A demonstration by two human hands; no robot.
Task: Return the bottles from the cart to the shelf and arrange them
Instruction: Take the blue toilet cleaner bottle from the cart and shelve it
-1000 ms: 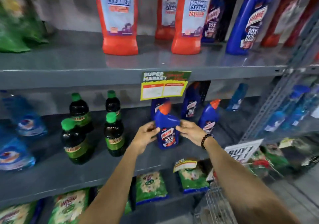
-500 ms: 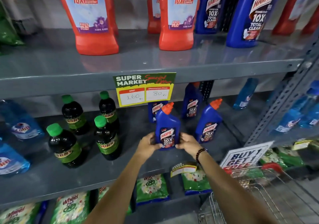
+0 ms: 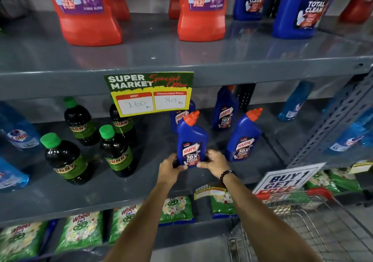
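Hands: left hand (image 3: 170,168) and right hand (image 3: 214,162) clasp the base of one blue bottle (image 3: 191,140) from either side, upright on the middle shelf (image 3: 181,183) near its front edge. Progress, judged: three like blue bottles already stand behind and right, this one being squared up; the cart (image 3: 314,221) at lower right shows no bottles, contents partly hidden. Room: green-capped bottles (image 3: 119,150) left, bare shelf further right, price card (image 3: 150,93) overhanging.

both arms outstretched — left hand (image 3: 169,168), right hand (image 3: 214,162) cupped inward
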